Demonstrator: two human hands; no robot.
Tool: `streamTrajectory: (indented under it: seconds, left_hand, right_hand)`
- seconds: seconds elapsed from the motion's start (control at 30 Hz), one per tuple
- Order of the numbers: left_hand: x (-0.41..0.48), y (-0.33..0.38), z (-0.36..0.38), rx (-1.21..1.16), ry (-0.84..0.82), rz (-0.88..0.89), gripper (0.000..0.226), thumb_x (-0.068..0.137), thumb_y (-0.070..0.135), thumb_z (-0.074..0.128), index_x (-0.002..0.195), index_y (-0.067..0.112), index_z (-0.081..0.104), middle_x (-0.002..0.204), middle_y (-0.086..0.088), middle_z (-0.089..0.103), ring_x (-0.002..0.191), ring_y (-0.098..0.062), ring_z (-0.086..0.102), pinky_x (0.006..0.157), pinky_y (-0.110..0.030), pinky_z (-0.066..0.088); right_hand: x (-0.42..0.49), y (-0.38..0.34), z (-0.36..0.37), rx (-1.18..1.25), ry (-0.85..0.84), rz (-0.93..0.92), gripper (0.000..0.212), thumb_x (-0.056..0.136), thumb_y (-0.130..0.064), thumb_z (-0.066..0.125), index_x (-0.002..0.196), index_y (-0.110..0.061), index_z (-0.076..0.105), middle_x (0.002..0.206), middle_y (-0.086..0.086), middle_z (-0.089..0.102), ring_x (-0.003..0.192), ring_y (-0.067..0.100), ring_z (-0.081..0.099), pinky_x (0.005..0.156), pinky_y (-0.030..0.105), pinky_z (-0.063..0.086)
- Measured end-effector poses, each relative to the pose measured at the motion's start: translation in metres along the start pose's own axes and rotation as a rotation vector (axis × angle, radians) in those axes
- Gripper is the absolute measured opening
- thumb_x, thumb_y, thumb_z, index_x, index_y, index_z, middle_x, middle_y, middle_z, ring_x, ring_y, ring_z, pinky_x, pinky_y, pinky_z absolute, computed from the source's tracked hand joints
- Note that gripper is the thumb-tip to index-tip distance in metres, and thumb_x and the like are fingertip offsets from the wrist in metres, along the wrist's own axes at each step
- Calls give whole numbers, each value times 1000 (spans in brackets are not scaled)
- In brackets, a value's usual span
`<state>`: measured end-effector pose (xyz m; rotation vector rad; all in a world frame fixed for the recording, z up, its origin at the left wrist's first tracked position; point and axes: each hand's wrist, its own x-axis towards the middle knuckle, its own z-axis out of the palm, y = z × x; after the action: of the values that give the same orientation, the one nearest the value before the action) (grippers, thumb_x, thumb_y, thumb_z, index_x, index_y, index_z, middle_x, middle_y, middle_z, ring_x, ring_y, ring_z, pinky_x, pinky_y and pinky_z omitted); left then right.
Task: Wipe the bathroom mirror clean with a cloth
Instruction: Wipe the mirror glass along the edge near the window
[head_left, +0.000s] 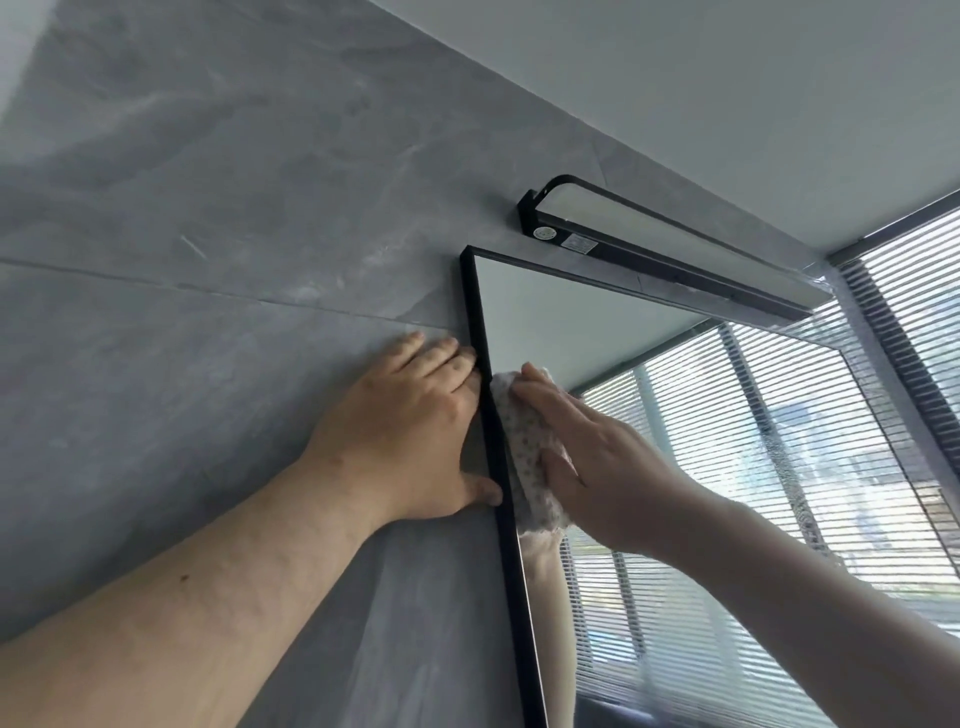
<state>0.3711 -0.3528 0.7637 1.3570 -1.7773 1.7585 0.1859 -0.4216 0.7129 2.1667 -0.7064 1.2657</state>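
Two bare hands work at the upper left corner of the mirror (587, 332), seen from below. The left hand (410, 426) lies flat on the grey stone-look wall (208, 208), fingers straight and close together, their tips touching the mirror's black frame (501, 467); the thumb rests against the same frame lower down. It holds nothing.

At 3 o'clock from it, just across the frame, the right hand (592, 457) presses a cloth (524, 447) onto the glass. Its fingers are stretched out almost straight over the cloth, pointing towards 11 o'clock, with the thumb laid along the cloth's lower part. The cloth is pale with small dots, bunched into a long pad that runs beside the frame's inner edge, touching the glass; its lower end shows below the palm at 6 o'clock.

At 1 o'clock from the hands, a long black wall lamp (670, 249) sits just above the mirror's top edge. The glass reflects a pale ceiling and slatted blinds. More blinds (914, 291) hang at the far right, at 3 o'clock from the lamp.
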Motion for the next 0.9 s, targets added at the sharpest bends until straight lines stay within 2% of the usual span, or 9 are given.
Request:
streamTrajectory:
  seconds: [0.03, 0.1, 0.17, 0.33, 0.4, 0.5, 0.63, 0.77, 0.9]
  left_hand:
    - [0, 1, 1, -6, -5, 0, 113, 74, 85, 46, 156, 13, 17, 165, -2, 12, 152, -17, 1, 123, -39, -5]
    - [-1, 1, -1, -16, -2, 1, 113, 73, 84, 47, 155, 12, 19, 164, -3, 14, 152, -17, 2, 123, -39, -5]
    - [-1, 0, -2, -8, -17, 2, 112, 73, 84, 46, 154, 11, 23, 163, -4, 19, 152, -19, 7, 124, -40, -3]
    - [0, -2, 2, 11, 7, 15, 109, 61, 82, 32, 133, 4, 57, 137, -13, 58, 132, -29, 50, 116, -49, 32]
    - [1, -3, 4, -13, 18, 23, 107, 60, 81, 32, 128, 4, 61, 133, -13, 61, 128, -30, 54, 113, -50, 36]
    - [0, -1, 1, 13, 11, 20, 111, 63, 83, 30, 138, 4, 53, 144, -12, 52, 138, -27, 43, 119, -47, 25]
    - [-1, -2, 1, -1, 29, 20, 112, 73, 84, 43, 155, 9, 22, 163, -6, 20, 152, -20, 10, 124, -42, -1]
    - [-1, -1, 3, -12, 42, 23, 111, 76, 84, 42, 156, 11, 14, 165, -4, 11, 152, -18, 1, 123, -40, -5]
    - [-1, -1, 2, -3, 9, 14, 111, 77, 84, 42, 156, 11, 14, 165, -4, 10, 152, -18, 0, 123, -41, -4]
  right_hand:
    - [0, 3, 6, -18, 19, -10, 65, 98, -13, 37, 158, -26, 15, 163, -15, 3, 139, -7, 0, 108, -1, -3]
    - [8, 10, 11, -145, 39, -107, 57, 102, -21, 26, 157, -11, 13, 166, 4, 9, 151, 11, 3, 122, 22, 14]
    - [27, 15, 10, -227, 19, -139, 60, 104, -33, 15, 155, -1, 12, 163, 18, 11, 153, 24, 7, 124, 36, 18]
    - [75, 17, -15, -289, 7, -94, 82, 93, -55, -6, 156, -3, 0, 165, 15, -3, 153, 22, -1, 125, 37, 12]
    - [76, 15, -21, -292, -12, -93, 79, 99, -58, 2, 157, -4, -1, 166, 12, -4, 153, 19, -3, 125, 33, 2]
    - [57, 11, -25, -228, -56, -33, 68, 105, -45, 26, 157, -15, -7, 165, -2, -13, 152, 10, -5, 117, 19, -8]
    - [28, 6, -22, -277, -99, -82, 73, 103, -50, 31, 156, -21, -10, 160, -8, -21, 145, 3, -15, 118, 20, -11]
    - [4, -1, -21, -349, -194, -83, 80, 101, -55, 35, 153, -26, -18, 156, -12, -28, 135, -3, -26, 109, 17, -21]
    - [5, -4, -23, -361, -227, -86, 83, 100, -58, 36, 154, -25, -18, 159, -8, -27, 141, 0, -21, 121, 26, -10]
